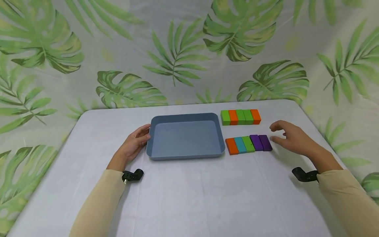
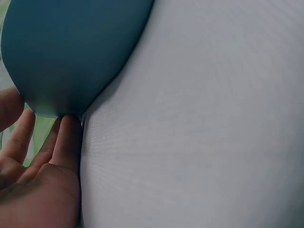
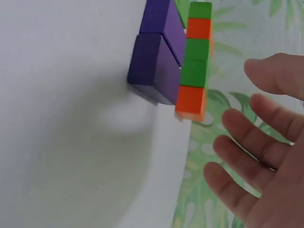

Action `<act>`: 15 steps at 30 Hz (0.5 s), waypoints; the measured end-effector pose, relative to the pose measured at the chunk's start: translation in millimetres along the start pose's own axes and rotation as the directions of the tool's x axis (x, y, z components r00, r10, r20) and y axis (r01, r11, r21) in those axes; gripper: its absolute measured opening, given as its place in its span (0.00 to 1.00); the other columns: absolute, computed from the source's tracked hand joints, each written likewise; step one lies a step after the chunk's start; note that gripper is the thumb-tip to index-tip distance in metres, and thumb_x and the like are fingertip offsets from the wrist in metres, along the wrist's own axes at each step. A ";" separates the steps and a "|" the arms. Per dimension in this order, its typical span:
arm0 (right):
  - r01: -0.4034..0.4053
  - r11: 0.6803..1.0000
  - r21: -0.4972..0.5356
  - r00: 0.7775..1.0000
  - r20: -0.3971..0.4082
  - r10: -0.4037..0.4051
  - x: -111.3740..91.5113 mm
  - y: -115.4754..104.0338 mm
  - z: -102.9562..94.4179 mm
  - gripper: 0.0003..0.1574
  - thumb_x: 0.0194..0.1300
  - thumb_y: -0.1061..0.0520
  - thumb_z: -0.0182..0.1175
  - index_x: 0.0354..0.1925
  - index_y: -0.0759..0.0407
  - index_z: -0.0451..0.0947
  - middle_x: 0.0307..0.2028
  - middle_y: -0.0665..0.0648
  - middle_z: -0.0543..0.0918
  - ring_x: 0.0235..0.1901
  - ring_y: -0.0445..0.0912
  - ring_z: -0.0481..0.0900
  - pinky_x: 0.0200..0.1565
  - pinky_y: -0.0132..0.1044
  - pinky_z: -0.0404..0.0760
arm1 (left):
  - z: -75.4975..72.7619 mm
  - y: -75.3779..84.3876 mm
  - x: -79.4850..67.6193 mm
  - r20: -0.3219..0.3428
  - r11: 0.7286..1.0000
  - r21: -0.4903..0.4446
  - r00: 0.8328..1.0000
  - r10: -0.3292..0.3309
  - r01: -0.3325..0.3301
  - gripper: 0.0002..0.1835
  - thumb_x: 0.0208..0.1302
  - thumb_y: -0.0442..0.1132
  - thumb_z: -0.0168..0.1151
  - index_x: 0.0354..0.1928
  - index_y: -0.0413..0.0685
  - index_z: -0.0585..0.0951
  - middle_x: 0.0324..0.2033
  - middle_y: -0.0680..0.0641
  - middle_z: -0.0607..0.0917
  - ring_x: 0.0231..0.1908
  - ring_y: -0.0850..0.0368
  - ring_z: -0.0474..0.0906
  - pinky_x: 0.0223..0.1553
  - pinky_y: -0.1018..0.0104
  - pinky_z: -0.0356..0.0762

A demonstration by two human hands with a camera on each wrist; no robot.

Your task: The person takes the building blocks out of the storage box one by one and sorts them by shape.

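Observation:
A blue-grey rectangular tray (image 1: 186, 138) lies on the white table with nothing in it. At its left end my left hand (image 1: 134, 144) rests with the fingertips against the outer wall; in the left wrist view the fairly straight fingers (image 2: 65, 142) touch the tray (image 2: 71, 57). My right hand (image 1: 291, 137) hovers to the right of the front row of blocks, fingers loosely bent and nothing in them. Nearest to it is a dark purple block (image 1: 265, 143). Beside that stand another purple block (image 1: 256, 143), a green block (image 1: 248, 144), a blue block (image 1: 240, 145) and an orange block (image 1: 232, 146).
Behind the front row, a second row of several green and orange blocks (image 1: 240, 117) stands close to the tray's back right corner. A leaf-patterned cloth (image 1: 177, 49) hangs behind the white-covered table (image 1: 201, 194). Each wrist wears a black camera mount (image 1: 133, 175).

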State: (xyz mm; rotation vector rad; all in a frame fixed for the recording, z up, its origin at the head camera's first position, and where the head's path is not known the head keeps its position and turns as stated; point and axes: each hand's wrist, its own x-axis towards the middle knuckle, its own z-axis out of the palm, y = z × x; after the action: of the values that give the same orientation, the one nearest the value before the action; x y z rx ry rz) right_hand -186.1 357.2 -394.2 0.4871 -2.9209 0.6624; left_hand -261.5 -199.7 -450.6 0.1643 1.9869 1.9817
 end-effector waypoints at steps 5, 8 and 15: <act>-0.034 0.999 0.023 0.997 0.071 0.032 1.1 -1.4 5.3 0.28 0.68 0.59 0.60 0.63 0.70 0.68 0.55 0.72 0.80 0.58 0.66 0.75 0.56 0.65 0.76 | -0.6 -1.4 -0.9 -0.004 1.000 -0.003 1.000 -0.007 0.007 0.34 0.75 0.32 0.49 0.79 0.47 0.51 0.78 0.41 0.52 0.78 0.47 0.49 0.66 0.74 0.63; -0.028 0.999 0.025 0.996 0.082 0.026 3.1 -6.0 5.5 0.33 0.68 0.59 0.60 0.66 0.69 0.65 0.57 0.73 0.78 0.60 0.67 0.73 0.56 0.65 0.75 | -0.2 0.3 -2.3 -0.027 1.000 0.017 0.999 -0.022 0.022 0.34 0.74 0.33 0.50 0.78 0.48 0.52 0.78 0.42 0.53 0.77 0.47 0.51 0.60 0.78 0.67; 0.022 1.000 -0.021 0.999 0.048 -0.021 14.6 -28.1 -1.2 0.40 0.66 0.59 0.62 0.70 0.70 0.61 0.60 0.73 0.75 0.61 0.68 0.69 0.59 0.67 0.71 | 6.8 21.3 -9.7 -0.089 0.966 0.243 0.994 -0.068 0.088 0.33 0.75 0.36 0.50 0.78 0.47 0.54 0.77 0.40 0.57 0.75 0.43 0.58 0.71 0.54 0.66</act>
State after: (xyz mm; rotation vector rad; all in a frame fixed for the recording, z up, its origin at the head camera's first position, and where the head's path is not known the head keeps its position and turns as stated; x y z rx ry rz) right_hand -190.5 329.6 -379.3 0.5392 -2.9596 0.6251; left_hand -253.4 -195.6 -428.0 0.0642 2.2507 1.7131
